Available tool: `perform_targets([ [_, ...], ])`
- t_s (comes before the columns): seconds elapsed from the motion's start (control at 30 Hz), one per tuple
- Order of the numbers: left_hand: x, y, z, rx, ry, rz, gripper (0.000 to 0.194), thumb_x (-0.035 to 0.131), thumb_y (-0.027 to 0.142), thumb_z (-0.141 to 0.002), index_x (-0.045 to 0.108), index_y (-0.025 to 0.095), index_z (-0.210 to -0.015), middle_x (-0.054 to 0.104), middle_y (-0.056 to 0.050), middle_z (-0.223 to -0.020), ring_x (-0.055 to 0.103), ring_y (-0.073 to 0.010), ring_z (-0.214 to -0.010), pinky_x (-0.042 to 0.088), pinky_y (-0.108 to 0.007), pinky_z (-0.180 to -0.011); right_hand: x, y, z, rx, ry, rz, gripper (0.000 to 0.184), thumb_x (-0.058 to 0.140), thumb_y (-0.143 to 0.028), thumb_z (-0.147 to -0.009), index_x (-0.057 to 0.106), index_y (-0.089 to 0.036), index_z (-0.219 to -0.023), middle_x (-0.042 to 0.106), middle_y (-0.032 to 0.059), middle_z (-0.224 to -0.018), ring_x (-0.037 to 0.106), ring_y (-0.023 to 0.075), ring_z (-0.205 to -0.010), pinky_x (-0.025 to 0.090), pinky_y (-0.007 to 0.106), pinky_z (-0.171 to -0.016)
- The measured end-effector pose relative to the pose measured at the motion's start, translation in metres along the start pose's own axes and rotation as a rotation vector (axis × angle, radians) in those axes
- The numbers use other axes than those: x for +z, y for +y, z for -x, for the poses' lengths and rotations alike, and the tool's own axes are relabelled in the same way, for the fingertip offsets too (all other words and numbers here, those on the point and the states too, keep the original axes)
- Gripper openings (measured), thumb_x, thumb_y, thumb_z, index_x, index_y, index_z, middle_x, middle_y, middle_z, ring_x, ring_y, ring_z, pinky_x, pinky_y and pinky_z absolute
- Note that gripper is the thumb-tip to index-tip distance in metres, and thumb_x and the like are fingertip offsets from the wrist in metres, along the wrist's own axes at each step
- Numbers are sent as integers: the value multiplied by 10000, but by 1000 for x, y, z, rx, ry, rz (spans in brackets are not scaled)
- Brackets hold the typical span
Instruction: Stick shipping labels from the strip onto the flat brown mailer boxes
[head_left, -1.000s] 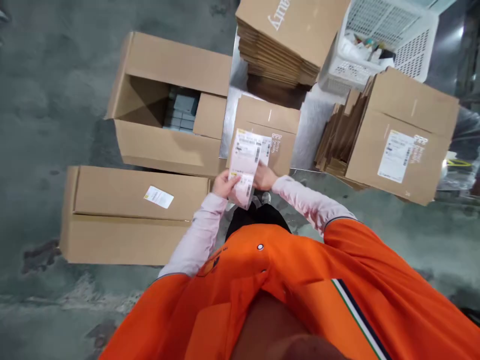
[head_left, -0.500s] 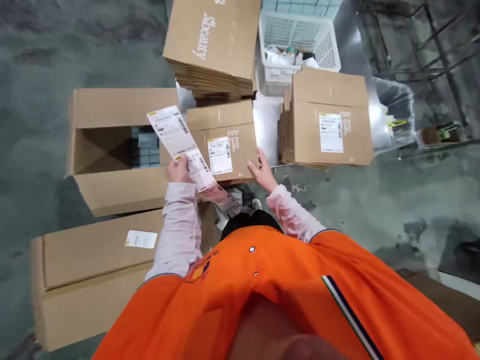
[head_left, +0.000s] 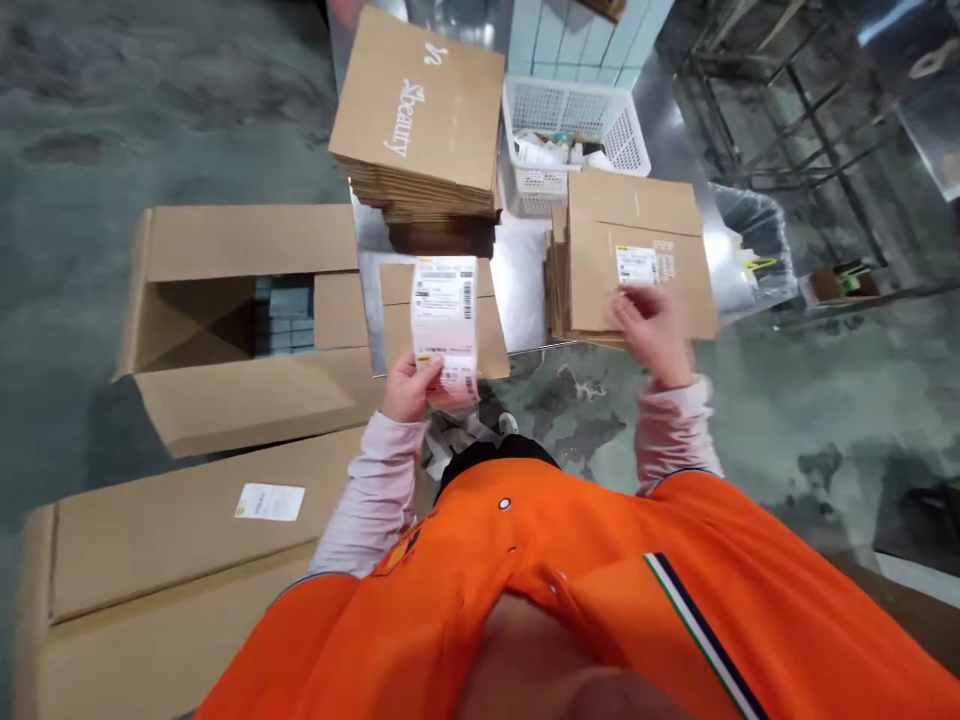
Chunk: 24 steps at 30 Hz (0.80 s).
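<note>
My left hand [head_left: 409, 385] is closed on a strip of white shipping labels [head_left: 444, 315], held upright over a small flat cardboard box [head_left: 491, 335] on the metal table [head_left: 525, 280]. My right hand [head_left: 651, 325] hovers blurred over the near edge of a labelled flat box [head_left: 637, 245] that tops a stack of folded boxes at the right. Its fingers are smeared by motion, and I cannot tell whether they hold anything.
A tall stack of flat printed cartons [head_left: 420, 110] and a white plastic basket [head_left: 574, 130] stand at the table's back. On the floor at the left lie an open carton with grey-blue packs [head_left: 240, 300] and a closed long carton [head_left: 172, 540]. Metal racks stand at the right.
My right hand has left the small box and moved right to the labelled stack. My left hand has brought the label strip from the left to upright over the small box.
</note>
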<state>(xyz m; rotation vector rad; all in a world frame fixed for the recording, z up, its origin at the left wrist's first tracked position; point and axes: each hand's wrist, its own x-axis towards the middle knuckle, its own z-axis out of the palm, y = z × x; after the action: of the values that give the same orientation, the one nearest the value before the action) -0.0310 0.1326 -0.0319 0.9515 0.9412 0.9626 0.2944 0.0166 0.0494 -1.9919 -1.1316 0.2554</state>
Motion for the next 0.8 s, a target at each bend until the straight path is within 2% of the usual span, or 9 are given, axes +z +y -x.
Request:
perform_targets([
  [0.03,2,-3,5,-35,-53,-48,476,871,479,-548,728,154,-866,751,-71,-864,694,-218,-763,577,-330,-733,38,-15,13,-7,-285,-190,589,690,-576,-762,661,-146,-1163,693,118,-997,665,222,-846,570,425,-824],
  [0.07,3,-5,8,-70,-116,-103,478,866,490,-553,731,146,-857,750,-77,-854,692,-227,-763,574,-341,-732,76,-29,28,2,-504,-351,644,753,-568,-696,651,-155,-1179,702,106,-1023,670,216,-831,579,398,-798],
  [0.13,2,-8,10,-103,-205,-186,497,872,493,-542,736,135,-858,748,-88,-854,690,-243,-790,564,-357,-762,141,-48,58,109,-560,-613,616,704,-618,-717,671,-151,-1117,712,111,-1075,685,229,-897,573,389,-840],
  [0.2,-5,-11,6,-78,-140,-183,531,874,507,-530,734,136,-882,744,-88,-865,684,-239,-809,551,-357,-787,179,-55,81,192,-593,-708,581,694,-634,-713,699,-146,-1028,727,113,-1068,690,251,-946,557,406,-887],
  [0.27,-14,-17,1,-54,18,-136,544,870,531,-512,727,140,-862,736,-74,-824,669,-210,-757,545,-339,-757,194,-54,88,195,-690,-675,543,773,-582,-647,716,-155,-977,744,96,-1029,694,256,-942,553,411,-892],
  [0.33,-22,-25,-1,-78,110,-110,526,868,544,-486,714,138,-783,711,-52,-728,633,-173,-660,533,-313,-692,197,-50,81,179,-719,-635,518,826,-504,-605,722,-163,-981,751,81,-1009,697,239,-918,562,387,-861],
  [0.53,-12,-56,11,-113,174,-75,477,840,550,-511,679,146,-707,683,-28,-691,594,-140,-633,492,-274,-654,205,-47,49,83,-747,-472,238,736,-375,-724,749,-149,-798,751,65,-796,691,202,-745,547,315,-708],
  [0.7,-6,-85,3,-165,447,-194,470,809,510,-593,488,180,-497,517,15,-482,520,-127,-540,412,-254,-536,237,-31,42,12,-721,-336,179,728,-334,-750,750,-165,-805,735,54,-839,678,194,-778,550,330,-762],
  [0.8,-15,-103,-10,-269,435,-105,375,858,425,-542,604,161,-623,632,-19,-586,589,-165,-595,464,-279,-569,270,-23,20,-104,-616,-178,123,754,-285,-736,753,-171,-780,698,85,-1010,641,223,-973,515,384,-937],
])
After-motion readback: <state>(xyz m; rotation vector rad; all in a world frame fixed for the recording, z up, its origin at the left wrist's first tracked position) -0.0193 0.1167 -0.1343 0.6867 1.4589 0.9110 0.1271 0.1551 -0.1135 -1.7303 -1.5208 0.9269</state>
